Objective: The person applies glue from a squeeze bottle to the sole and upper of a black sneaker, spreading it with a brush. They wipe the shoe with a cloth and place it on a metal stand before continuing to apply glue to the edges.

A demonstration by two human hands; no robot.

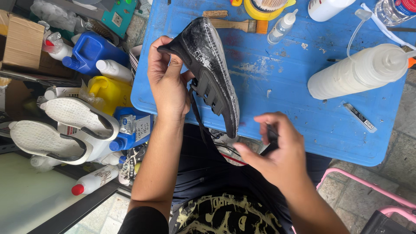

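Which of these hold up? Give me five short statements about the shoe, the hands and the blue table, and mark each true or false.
1. The left hand holds the black shoe by its heel end. True.
2. The right hand grips the paintbrush. False: the paintbrush lies alone on the blue table; the right hand holds a small dark item, too blurred to tell.
3. A large white bottle lies on its side on the table. True.
4. The shoe rests flat on the table. False: it is held up in the air.
5. Two white soles lie left of the table. True.
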